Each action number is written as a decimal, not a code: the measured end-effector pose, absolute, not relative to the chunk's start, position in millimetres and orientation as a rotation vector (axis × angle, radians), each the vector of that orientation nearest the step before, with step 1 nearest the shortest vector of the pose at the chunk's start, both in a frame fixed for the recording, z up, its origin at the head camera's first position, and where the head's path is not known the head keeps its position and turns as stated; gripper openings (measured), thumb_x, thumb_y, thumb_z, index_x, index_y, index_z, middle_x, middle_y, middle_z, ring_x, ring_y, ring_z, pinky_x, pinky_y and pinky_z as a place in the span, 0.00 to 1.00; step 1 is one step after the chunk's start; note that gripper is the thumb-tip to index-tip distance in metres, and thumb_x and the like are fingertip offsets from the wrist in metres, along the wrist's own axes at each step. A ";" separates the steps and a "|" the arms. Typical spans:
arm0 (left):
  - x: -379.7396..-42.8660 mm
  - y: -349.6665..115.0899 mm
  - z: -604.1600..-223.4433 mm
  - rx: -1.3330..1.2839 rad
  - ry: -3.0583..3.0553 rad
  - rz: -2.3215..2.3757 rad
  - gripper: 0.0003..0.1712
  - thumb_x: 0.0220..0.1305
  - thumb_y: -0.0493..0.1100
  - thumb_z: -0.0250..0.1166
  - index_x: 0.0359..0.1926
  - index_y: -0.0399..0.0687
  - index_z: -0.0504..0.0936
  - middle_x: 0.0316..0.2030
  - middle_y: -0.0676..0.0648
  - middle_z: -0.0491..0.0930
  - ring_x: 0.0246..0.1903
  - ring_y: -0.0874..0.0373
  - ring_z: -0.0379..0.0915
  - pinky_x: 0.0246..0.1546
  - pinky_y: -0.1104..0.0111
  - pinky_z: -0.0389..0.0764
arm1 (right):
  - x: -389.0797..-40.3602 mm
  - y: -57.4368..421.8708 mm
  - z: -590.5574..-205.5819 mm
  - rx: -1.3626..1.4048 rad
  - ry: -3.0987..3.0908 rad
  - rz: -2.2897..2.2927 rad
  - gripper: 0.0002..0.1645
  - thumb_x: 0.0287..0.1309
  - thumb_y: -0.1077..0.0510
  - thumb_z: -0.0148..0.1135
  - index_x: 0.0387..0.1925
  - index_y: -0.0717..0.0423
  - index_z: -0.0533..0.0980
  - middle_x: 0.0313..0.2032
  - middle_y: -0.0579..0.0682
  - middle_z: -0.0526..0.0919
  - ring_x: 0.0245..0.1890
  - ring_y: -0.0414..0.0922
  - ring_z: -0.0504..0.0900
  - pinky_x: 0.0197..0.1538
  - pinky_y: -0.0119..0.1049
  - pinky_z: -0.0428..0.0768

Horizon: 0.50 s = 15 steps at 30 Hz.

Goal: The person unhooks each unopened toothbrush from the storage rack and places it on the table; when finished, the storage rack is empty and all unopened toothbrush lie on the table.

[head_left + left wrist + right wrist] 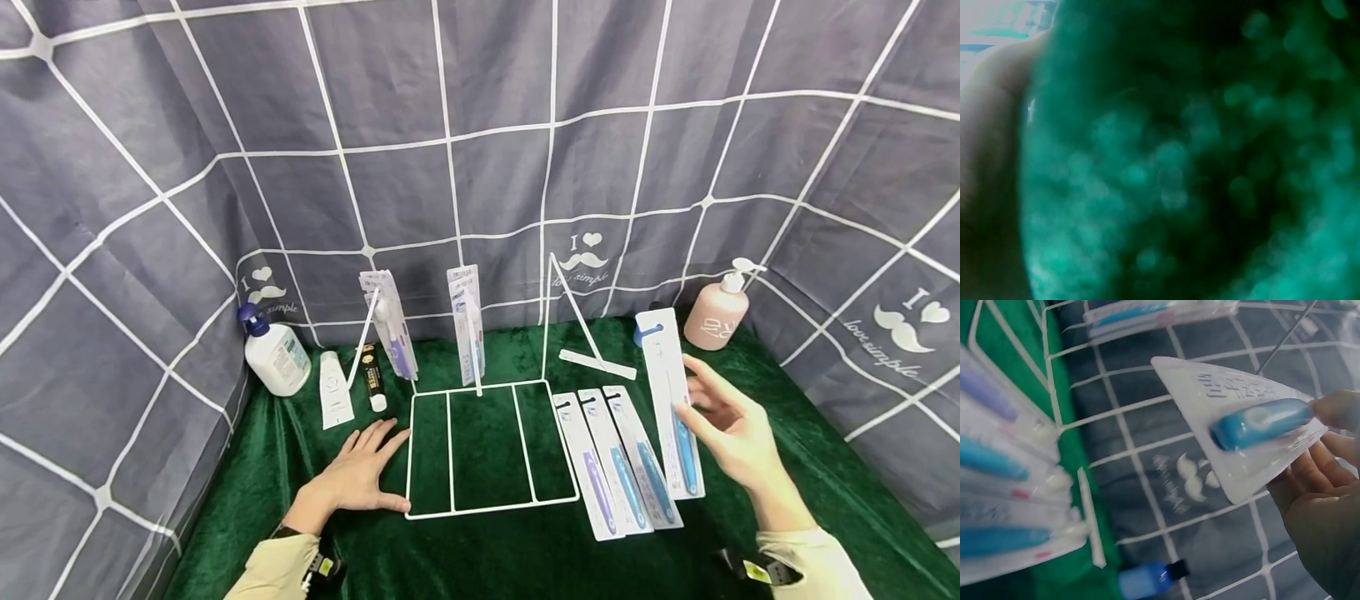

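Observation:
My right hand [731, 429] pinches a packaged blue toothbrush [667, 383] by its right edge, thumb in front and fingers behind. The pack stands tilted, its hanging hole at the top. Just left of it, three more packs lie side by side on the green cloth: one purple toothbrush [588, 467] and two blue ones [619, 462]. My left hand [360, 471] rests flat with spread fingers, thumb and index fingertip at the left edge of a white wire rack [491, 508]. Packs with a purple toothbrush [401, 350] hang on its left prong, further packs [455, 333] on the middle one.
The rack's right prong ends in a white crossbar [597, 364] and carries no pack. At left stand a white pump bottle [281, 358], a white tube [334, 396] and a black tube [372, 375]. A pink pump bottle [716, 315] and a small blue bottle [1144, 580] stand at back right.

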<state>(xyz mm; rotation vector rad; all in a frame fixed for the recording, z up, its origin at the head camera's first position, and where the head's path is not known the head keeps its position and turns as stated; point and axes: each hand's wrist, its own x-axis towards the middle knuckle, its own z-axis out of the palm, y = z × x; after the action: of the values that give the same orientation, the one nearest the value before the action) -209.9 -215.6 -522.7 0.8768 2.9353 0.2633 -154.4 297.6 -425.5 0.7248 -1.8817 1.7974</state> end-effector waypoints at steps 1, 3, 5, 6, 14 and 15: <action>-209.9 -215.7 -523.2 0.875 2.936 0.261 0.65 0.29 0.84 0.56 0.69 0.59 0.54 0.67 0.44 0.53 0.66 0.45 0.47 0.58 0.41 0.52 | -156.5 300.0 -429.2 0.671 -1.941 1.771 0.36 0.46 0.83 0.53 0.60 0.75 0.60 0.39 0.52 0.81 0.35 0.40 0.81 0.32 0.25 0.76; -209.9 -215.5 -523.8 0.874 2.937 0.263 0.65 0.29 0.84 0.56 0.69 0.59 0.55 0.67 0.44 0.53 0.66 0.45 0.47 0.58 0.41 0.52 | -160.7 303.8 -435.6 0.578 -2.057 1.701 0.36 0.47 0.81 0.55 0.61 0.71 0.61 0.38 0.49 0.81 0.34 0.38 0.81 0.31 0.24 0.76; -209.8 -214.9 -523.8 0.871 2.939 0.266 0.65 0.29 0.84 0.56 0.69 0.59 0.55 0.67 0.44 0.53 0.66 0.45 0.46 0.58 0.41 0.52 | -164.1 306.2 -440.3 0.509 -2.159 1.622 0.36 0.49 0.79 0.56 0.62 0.67 0.62 0.37 0.48 0.81 0.33 0.36 0.80 0.29 0.24 0.76; -209.9 -214.7 -523.8 0.870 2.941 0.268 0.65 0.29 0.84 0.56 0.69 0.59 0.55 0.67 0.44 0.53 0.66 0.45 0.47 0.58 0.41 0.52 | -165.1 306.6 -441.8 0.482 -2.203 1.579 0.35 0.49 0.78 0.57 0.62 0.67 0.63 0.36 0.49 0.81 0.33 0.36 0.80 0.28 0.24 0.75; -209.6 -215.1 -523.7 0.865 2.941 0.266 0.65 0.29 0.84 0.57 0.69 0.59 0.55 0.67 0.44 0.53 0.66 0.45 0.46 0.58 0.41 0.52 | -169.2 308.2 -459.3 0.345 -2.387 1.412 0.31 0.52 0.72 0.58 0.60 0.64 0.66 0.34 0.62 0.79 0.28 0.36 0.78 0.28 0.24 0.74; -209.4 -215.3 -523.6 0.862 2.940 0.264 0.65 0.29 0.84 0.57 0.69 0.59 0.54 0.67 0.44 0.52 0.66 0.45 0.46 0.58 0.41 0.52 | -171.2 310.1 -464.9 0.341 -2.398 1.409 0.31 0.53 0.72 0.59 0.60 0.63 0.66 0.34 0.62 0.79 0.28 0.36 0.78 0.28 0.24 0.74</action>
<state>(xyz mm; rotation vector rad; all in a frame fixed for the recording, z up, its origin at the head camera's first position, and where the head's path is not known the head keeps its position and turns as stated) -209.4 -215.3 -523.6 0.8619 2.9400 0.2638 -171.2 310.1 -464.9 0.3413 -2.3982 1.4089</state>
